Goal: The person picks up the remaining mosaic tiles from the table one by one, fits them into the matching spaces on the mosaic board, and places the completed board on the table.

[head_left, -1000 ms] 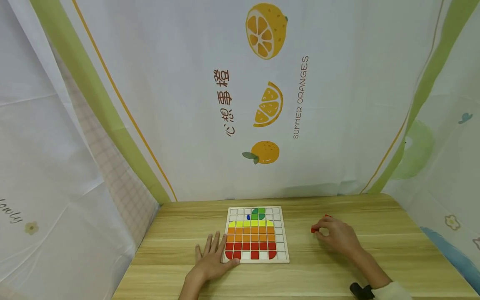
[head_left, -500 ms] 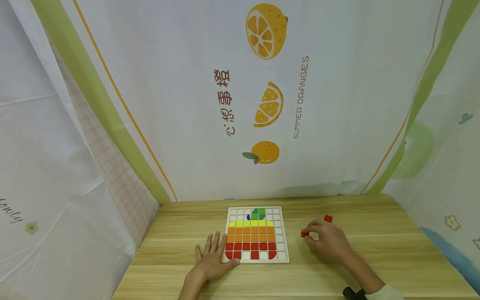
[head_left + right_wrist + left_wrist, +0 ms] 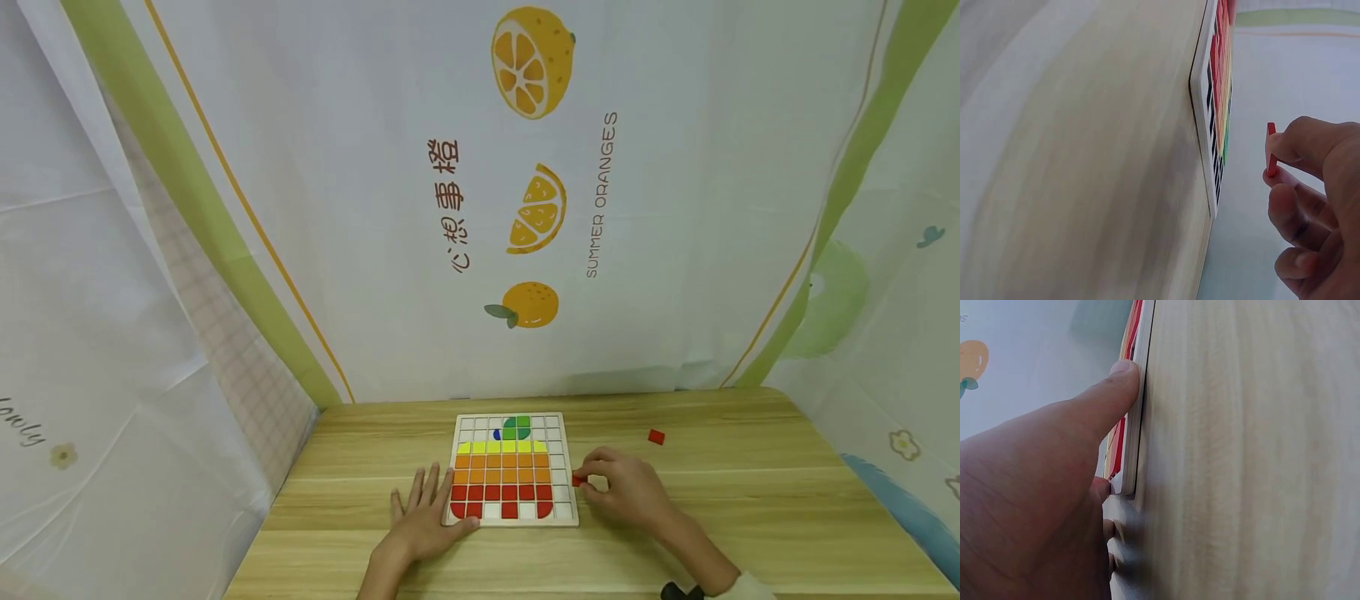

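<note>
A square puzzle board [image 3: 562, 493] with a grid of cells lies on the table, filled with rows of yellow, orange and red tiles and a green leaf shape at the top. Two cells in its bottom row show white between red tiles. My left hand [image 3: 420, 525] rests at the board's lower left corner, fingers spread, the thumb on the near rim. At the board's right edge, my right hand [image 3: 628, 492] pinches a small red square tile [image 3: 1272, 150] between thumb and finger. In the right wrist view the tile is held up off the table.
Another red tile [image 3: 656, 437] lies on the wooden table [image 3: 735, 467] to the right of the board. Behind the table hangs a white curtain [image 3: 390, 317] printed with oranges, and more cloth hangs at both sides.
My right hand has moved left with the pinched red tile, from the table's right part to the board's right edge, uncovering the other red tile. The left hand has stayed still.
</note>
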`<state>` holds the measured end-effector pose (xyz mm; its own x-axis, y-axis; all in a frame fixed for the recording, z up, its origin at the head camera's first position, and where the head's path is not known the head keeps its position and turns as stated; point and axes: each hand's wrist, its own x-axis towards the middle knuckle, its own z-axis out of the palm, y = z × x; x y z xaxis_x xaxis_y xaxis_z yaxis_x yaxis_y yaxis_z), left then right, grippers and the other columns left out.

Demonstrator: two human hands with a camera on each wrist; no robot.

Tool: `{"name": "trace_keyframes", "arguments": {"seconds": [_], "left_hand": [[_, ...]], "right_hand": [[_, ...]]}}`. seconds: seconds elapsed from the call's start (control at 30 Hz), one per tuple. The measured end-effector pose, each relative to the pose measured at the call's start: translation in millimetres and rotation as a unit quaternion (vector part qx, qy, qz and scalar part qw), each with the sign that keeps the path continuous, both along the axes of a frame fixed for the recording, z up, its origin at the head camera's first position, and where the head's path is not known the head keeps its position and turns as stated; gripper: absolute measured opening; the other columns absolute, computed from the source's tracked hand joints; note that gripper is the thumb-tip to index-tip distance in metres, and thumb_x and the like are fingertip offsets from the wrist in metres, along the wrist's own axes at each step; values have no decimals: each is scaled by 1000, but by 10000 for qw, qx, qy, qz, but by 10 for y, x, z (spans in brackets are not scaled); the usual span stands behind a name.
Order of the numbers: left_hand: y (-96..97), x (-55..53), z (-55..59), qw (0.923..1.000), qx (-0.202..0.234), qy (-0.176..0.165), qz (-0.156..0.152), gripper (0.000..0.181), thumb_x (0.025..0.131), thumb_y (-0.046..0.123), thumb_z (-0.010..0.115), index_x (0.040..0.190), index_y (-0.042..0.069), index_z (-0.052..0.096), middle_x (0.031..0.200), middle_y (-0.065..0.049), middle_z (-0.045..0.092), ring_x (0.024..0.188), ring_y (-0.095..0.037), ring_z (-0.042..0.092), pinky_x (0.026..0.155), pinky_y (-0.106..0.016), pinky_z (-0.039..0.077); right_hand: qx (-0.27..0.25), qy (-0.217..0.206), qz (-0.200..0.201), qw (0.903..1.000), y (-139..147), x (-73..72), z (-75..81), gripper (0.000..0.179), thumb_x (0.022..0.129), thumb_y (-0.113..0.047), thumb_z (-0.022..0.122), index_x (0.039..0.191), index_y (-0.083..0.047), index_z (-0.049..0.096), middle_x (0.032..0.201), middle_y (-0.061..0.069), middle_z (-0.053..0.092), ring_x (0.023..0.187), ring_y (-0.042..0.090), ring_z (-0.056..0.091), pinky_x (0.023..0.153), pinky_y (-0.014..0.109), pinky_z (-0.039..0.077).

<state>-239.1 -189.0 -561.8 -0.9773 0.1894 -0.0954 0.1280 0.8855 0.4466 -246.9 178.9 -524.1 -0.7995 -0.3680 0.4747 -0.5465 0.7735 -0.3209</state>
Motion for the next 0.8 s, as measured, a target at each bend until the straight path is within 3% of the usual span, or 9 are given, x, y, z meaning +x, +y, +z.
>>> {"name": "trace_keyframes", "arguments": {"seconds": [0.27, 0.53, 0.8], "left_hand": [[3, 36, 28, 9999, 104, 4, -100, 106, 92, 84, 54, 172, 20, 24, 179, -18, 15, 166, -46, 3, 119, -84, -11], [3, 57, 90, 9997, 165, 53, -176, 107, 92, 84, 55, 172, 21, 23, 178, -20, 16, 165, -47, 1, 117, -86, -12], [2, 29, 27, 9999, 66, 36, -127, 106, 92, 84, 54, 172, 20, 23, 179, -19, 15, 166, -47, 2, 118, -85, -11]], "right_hand": [[40, -211, 299, 9993, -251, 12, 3, 12, 86, -17, 88, 95, -22, 85, 101, -11, 74, 85, 9, 70, 69, 22, 56], [139, -389, 755, 9963, -488, -7, 1, 10, 88, -19, 87, 98, -20, 86, 99, -10, 72, 74, 5, 63, 61, 16, 46], [91, -348, 1131, 9929, -744, 3, 22, 10, 88, -17, 85, 98, -19, 86, 99, -8, 73, 76, 9, 65, 64, 17, 48]]}}
